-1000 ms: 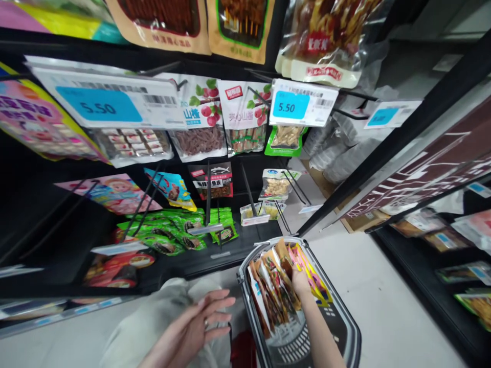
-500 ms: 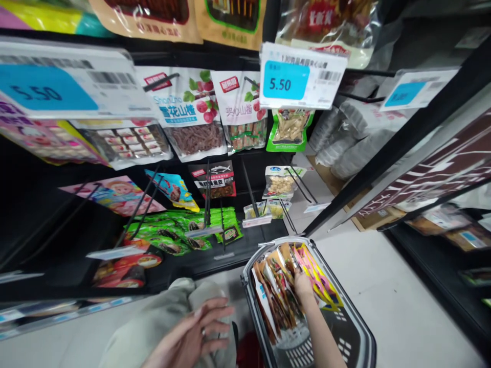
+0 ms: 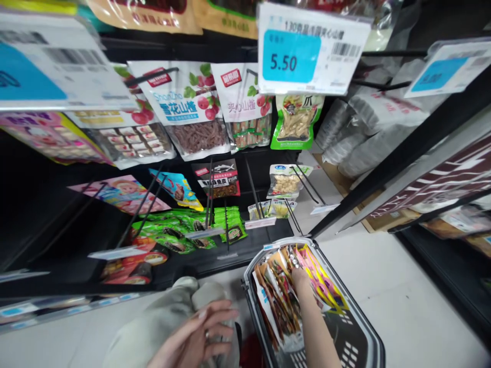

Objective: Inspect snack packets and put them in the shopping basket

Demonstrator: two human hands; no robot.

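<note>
Snack packets (image 3: 276, 286) stand in a basket (image 3: 345, 332); the right hand (image 3: 301, 278) reaches among them, fingertips hidden between packets, so whether they are clamped I cannot tell. The left hand (image 3: 203, 332), wearing a ring, hovers left of the basket, fingers apart, holding nothing. Beyond hang pouches reading "ShanZha 雪花山楂" (image 3: 187, 112), "夹心山楂" (image 3: 245, 107) and "FISH" (image 3: 217, 179); a price tag (image 3: 307, 51) reads "5.50".

Dark basket (image 3: 346, 332) holding upright snack packets (image 3: 276, 289)
</note>
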